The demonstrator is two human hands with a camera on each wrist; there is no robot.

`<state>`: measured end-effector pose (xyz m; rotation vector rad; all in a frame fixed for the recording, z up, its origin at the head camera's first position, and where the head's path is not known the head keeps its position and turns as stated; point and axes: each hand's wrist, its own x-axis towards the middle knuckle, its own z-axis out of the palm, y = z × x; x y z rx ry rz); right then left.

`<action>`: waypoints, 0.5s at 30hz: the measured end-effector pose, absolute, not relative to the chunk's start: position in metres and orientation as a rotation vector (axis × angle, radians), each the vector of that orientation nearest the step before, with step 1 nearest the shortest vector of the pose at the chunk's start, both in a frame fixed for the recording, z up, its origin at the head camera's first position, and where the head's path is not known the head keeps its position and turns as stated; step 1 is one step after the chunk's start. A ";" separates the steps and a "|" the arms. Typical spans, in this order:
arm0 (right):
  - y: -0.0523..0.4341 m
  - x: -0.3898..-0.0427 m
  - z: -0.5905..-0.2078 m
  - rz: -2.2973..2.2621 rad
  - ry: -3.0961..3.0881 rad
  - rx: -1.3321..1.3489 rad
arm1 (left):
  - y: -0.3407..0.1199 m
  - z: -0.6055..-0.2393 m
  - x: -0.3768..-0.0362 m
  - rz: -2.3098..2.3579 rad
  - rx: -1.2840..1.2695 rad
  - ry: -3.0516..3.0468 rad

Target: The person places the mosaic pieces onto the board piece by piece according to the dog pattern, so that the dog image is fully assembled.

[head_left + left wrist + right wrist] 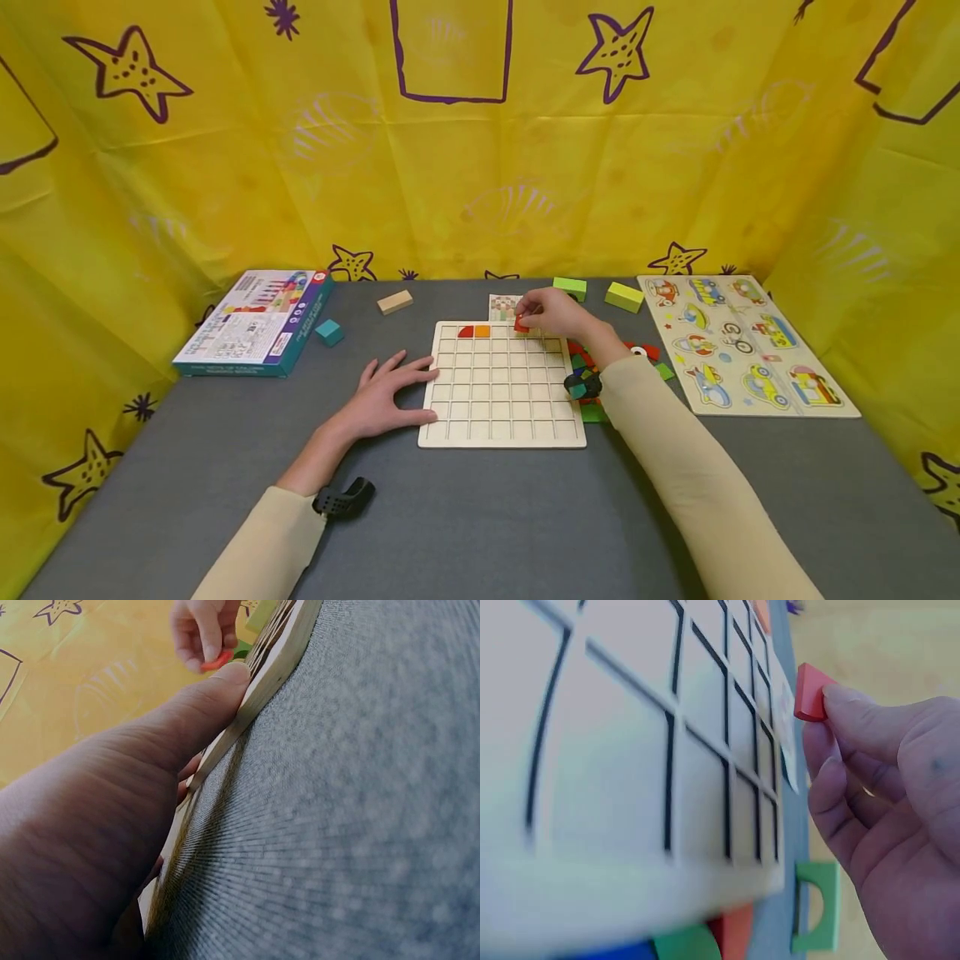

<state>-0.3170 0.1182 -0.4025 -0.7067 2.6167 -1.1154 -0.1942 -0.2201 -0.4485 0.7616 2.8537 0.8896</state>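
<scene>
A pale wooden grid board (501,385) lies in the middle of the table. Two pieces sit in its far row: a red piece with a curved edge (467,332) and an orange square (482,332). My right hand (557,314) pinches a small red tile (812,691) between thumb and fingers, over the board's far edge. My left hand (386,400), fingers spread and mostly straight, rests against the board's left side; its thumb (202,701) touches the edge.
Loose coloured pieces (592,413) lie right of the board, partly under my right arm. A patterned card (502,307) lies behind it. Green (570,288), yellow (624,297), plain wooden (394,302) and teal (329,332) blocks stand around. A game box (255,323) lies left, a picture puzzle (738,346) right.
</scene>
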 end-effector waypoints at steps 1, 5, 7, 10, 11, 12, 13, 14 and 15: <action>0.115 -0.317 -0.404 -1.117 2.615 -0.718 | -0.220 -0.448 -0.194 0.892 0.763 2.852; 0.101 -0.319 -0.409 -1.101 2.635 -0.752 | -0.218 -0.448 -0.194 0.889 0.764 2.853; 0.096 -0.320 -0.411 -1.100 2.645 -0.765 | -0.218 -0.448 -0.193 0.889 0.760 2.855; 0.088 -0.323 -0.414 -1.084 2.666 -0.786 | -0.218 -0.447 -0.193 0.890 0.752 2.857; 0.085 -0.324 -0.414 -1.068 2.679 -0.788 | -0.218 -0.447 -0.193 0.893 0.751 2.856; 0.083 -0.324 -0.414 -1.051 2.692 -0.790 | -0.218 -0.447 -0.193 0.894 0.750 2.856; 0.081 -0.324 -0.414 -1.031 2.705 -0.792 | -0.218 -0.447 -0.193 0.893 0.751 2.857; 0.080 -0.323 -0.414 -1.014 2.714 -0.787 | -0.219 -0.447 -0.193 0.895 0.751 2.857; 0.078 -0.323 -0.414 -0.994 2.721 -0.783 | -0.219 -0.448 -0.193 0.895 0.753 2.857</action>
